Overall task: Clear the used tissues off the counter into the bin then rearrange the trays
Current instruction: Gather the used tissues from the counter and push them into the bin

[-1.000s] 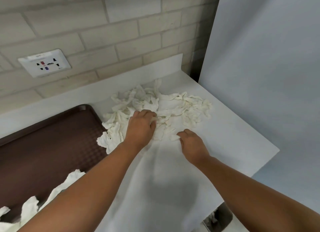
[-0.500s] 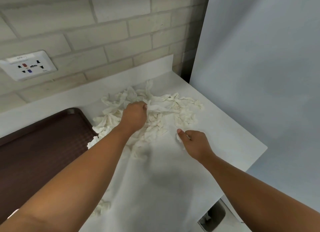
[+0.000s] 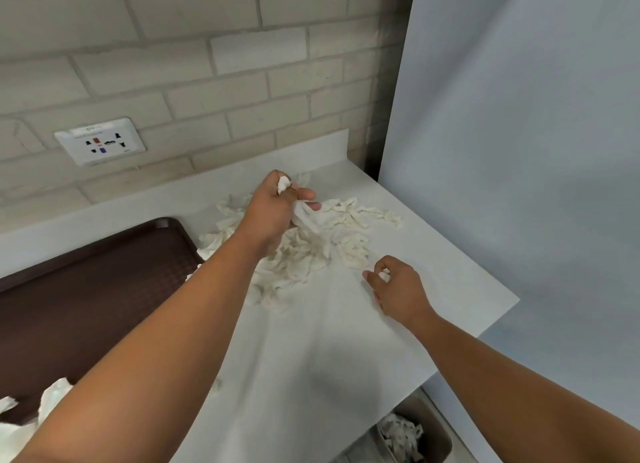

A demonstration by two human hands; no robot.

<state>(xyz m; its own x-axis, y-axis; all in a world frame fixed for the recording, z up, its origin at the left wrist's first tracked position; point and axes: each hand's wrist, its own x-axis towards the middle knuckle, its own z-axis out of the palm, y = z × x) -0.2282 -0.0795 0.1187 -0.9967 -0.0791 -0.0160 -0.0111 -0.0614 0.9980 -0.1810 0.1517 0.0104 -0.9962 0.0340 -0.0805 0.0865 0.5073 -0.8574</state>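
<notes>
Tissues [image 3: 303,219] gripped by left hand [image 3: 273,213]; right hand [image 3: 398,291] pinches a scrap [image 3: 383,275] (mostly hidden).

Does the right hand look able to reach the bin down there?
Probably yes. The right hand, pinching a tissue scrap, is near the counter edge, and the open bin sits below with nothing between.

**Bare hands, bare forearms**

Two forearms, uncovered along all their visible length: left forearm [image 3: 156,341] over the left side of the counter [image 3: 311,376], right forearm [image 3: 519,369] across its near right edge. Left hand [image 3: 273,213] and right hand [image 3: 398,289] bare too, with short nails.
</notes>
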